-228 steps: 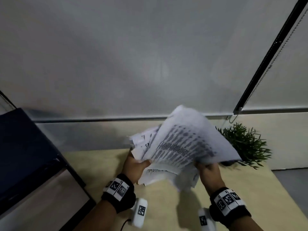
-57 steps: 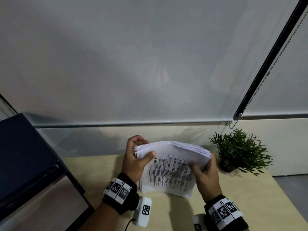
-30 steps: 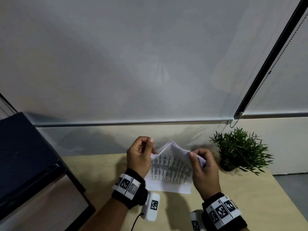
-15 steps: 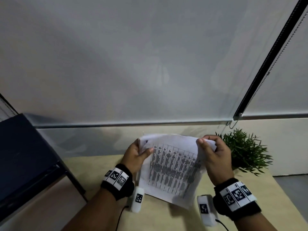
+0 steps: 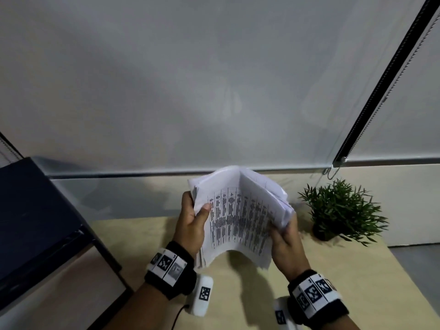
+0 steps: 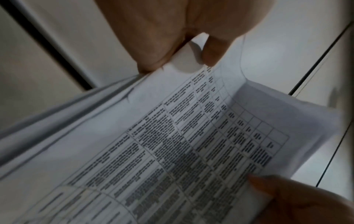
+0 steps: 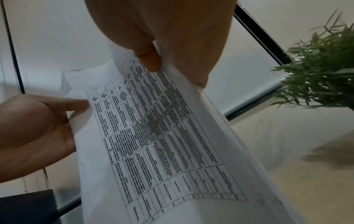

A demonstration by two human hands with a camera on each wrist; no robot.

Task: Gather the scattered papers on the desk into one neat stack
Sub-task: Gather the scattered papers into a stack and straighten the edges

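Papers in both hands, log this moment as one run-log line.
papers: bowed bundle, off desk | left hand: grips left edge | right hand: grips right edge | stack: not set down

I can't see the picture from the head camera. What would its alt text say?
Two hands hold a bowed stack of papers upright above a pale wooden desk, the left hand gripping one side edge and the right hand the other. A small potted plant stands to the right, a dark cabinet to the left.
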